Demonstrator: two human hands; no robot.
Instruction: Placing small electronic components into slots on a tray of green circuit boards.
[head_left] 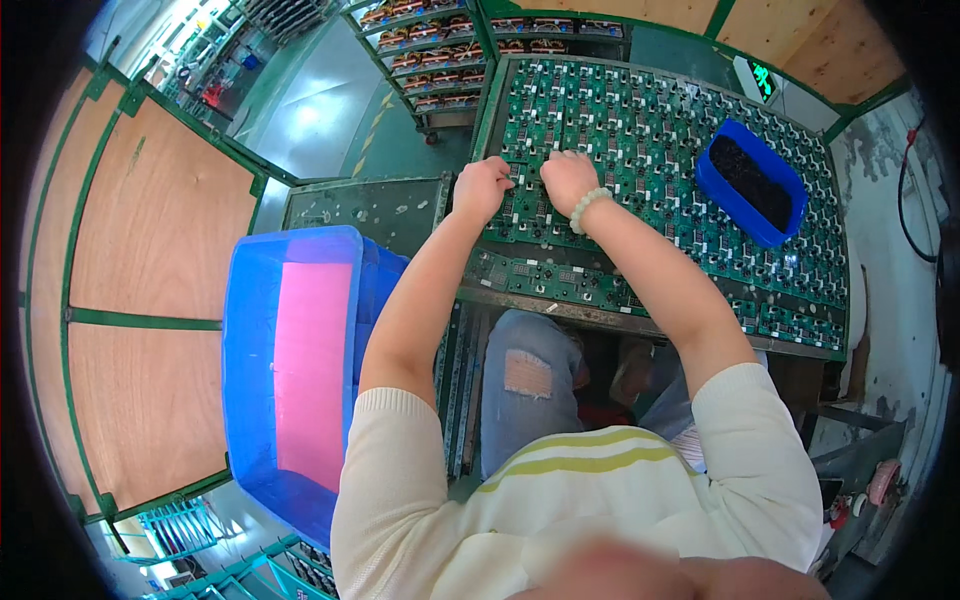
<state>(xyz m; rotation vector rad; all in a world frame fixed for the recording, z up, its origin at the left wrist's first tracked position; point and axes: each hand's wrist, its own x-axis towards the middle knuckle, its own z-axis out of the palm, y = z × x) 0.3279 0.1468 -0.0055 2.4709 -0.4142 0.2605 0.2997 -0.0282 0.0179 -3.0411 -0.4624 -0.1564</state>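
Note:
Green circuit boards point(640, 170) with small black, white and metal parts lie in close rows over the workbench. My left hand point(482, 190) is at the left edge of the boards, its fingers curled and the fingertips pressed together over a board. A short way to its right, my right hand point(570, 182), with a beaded bracelet point(588, 210) at the wrist, is closed over the same group of boards, its fingertips pointing down and mostly hidden. What either hand pinches is too small or covered to make out. One row of boards point(560, 280) lies along the near edge.
A blue bin point(752, 185) of small black parts stands on the boards at the right. Left of me is a large blue crate point(250, 370) with a pink sheet point(312, 380) inside. Wheeled racks point(430, 60) stand beyond the bench, and wooden panels point(160, 190) at the left.

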